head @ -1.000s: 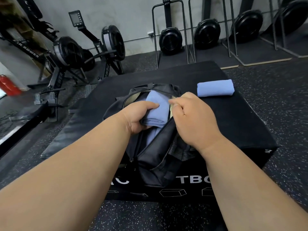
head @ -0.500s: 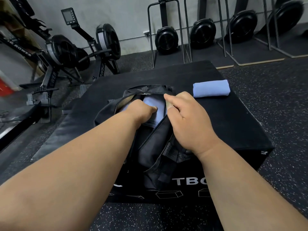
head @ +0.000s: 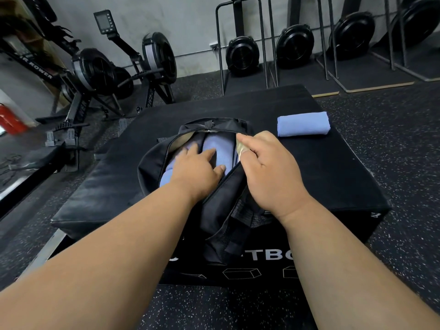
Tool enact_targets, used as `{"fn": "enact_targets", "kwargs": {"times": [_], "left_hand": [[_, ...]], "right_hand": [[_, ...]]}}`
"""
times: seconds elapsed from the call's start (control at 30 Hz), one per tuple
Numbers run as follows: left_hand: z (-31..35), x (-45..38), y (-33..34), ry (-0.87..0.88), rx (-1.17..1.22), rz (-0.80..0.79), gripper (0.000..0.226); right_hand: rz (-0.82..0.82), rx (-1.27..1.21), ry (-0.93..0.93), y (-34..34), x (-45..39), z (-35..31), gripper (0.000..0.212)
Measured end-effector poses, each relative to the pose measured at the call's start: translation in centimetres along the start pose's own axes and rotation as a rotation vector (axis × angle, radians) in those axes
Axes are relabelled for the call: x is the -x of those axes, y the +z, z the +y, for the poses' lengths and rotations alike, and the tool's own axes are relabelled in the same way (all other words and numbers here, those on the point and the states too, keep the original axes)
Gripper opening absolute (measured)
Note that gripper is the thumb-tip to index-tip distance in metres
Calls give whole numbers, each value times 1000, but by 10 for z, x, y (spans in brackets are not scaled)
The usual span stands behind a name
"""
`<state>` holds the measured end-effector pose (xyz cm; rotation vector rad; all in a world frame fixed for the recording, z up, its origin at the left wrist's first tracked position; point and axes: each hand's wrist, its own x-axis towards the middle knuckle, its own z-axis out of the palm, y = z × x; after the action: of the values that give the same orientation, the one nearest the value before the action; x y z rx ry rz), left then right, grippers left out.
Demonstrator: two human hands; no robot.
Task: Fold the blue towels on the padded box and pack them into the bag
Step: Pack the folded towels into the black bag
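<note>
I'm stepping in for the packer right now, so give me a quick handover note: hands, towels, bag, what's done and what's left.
Left hand: fingers straight, pressing down on the towels in the bag.
Right hand: pinching the bag's opening edge, holding it open.
Bag: unzipped, lying on the padded box.
Done: at least two folded blue towels are inside.
Left: one folded towel lies on the box beyond the right hand, apart from the bag. Pack it, then probably close the zipper.
</note>
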<state>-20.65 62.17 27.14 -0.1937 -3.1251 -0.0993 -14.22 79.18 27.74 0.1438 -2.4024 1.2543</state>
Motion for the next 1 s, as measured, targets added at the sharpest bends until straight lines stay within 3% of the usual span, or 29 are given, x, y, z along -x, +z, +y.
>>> {"fn": "enact_targets", "kwargs": {"times": [0.13, 0.23, 0.3, 0.4, 0.5, 0.63, 0.73, 0.87, 1.0], "left_hand": [[-5, -3, 8, 49, 109, -188, 68], [-12, -5, 3, 60, 147, -169, 44], [-14, -3, -6, 44, 240, -112, 34], [-12, 4, -31, 8, 368, 33, 43], [-9, 5, -65, -61, 616, 221, 34], [23, 0, -115, -68, 845, 322, 29], [67, -9, -141, 26, 761, 281, 27], [130, -37, -144, 126, 456, 77, 24], [177, -89, -111, 58, 290, -157, 34]], "right_hand": [[-8, -31, 15, -1, 1, 1, 43], [-21, -65, 11, -2, 2, 1, 50], [-30, -139, 9, -4, 4, 2, 52], [9, -321, 15, -8, 6, 6, 43], [153, -421, 44, -11, 6, 17, 30], [368, -577, 216, -22, 2, 36, 16], [469, -709, 399, -32, -5, 51, 14], [549, -764, 526, -49, -9, 73, 17], [636, -843, 641, -70, -10, 97, 18]]}}
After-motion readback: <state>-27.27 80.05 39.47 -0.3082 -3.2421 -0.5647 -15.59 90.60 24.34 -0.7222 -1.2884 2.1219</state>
